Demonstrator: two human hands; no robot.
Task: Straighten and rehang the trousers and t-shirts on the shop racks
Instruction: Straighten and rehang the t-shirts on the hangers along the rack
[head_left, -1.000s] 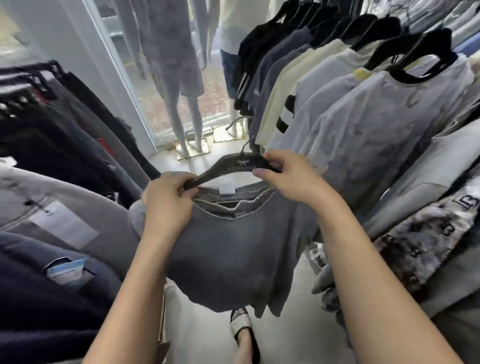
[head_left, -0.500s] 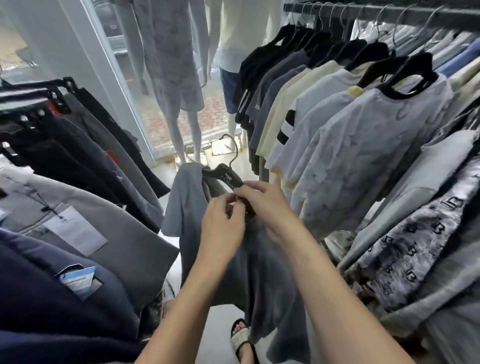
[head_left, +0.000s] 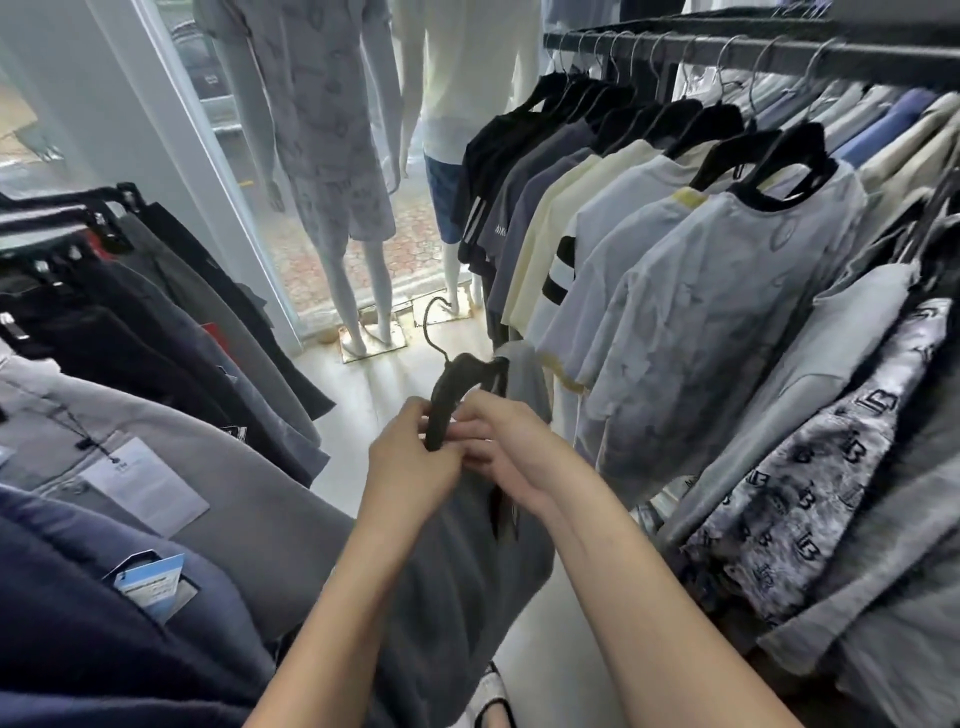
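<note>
A grey t-shirt (head_left: 457, 561) hangs from a black hanger (head_left: 451, 395) that I hold in the aisle, turned almost edge-on to me, its hook pointing up and away. My left hand (head_left: 410, 457) grips the near arm of the hanger. My right hand (head_left: 498, 441) pinches the shirt's collar and the hanger right beside it; the two hands touch. One grey sleeve (head_left: 522, 379) sticks up behind the hanger. The t-shirt rack rail (head_left: 779, 52) runs overhead on the right.
T-shirts (head_left: 675, 312) on black hangers fill the right rack. Trousers (head_left: 171, 322) hang on the left rack, with tagged grey and navy garments in front. Two mannequins (head_left: 332, 156) stand by the glass at the aisle's far end. My sandalled foot (head_left: 488, 701) is below.
The hanger went from flat and wide in front of me to edge-on. My hands came together on its near end, and the shirt now hangs lower and narrower.
</note>
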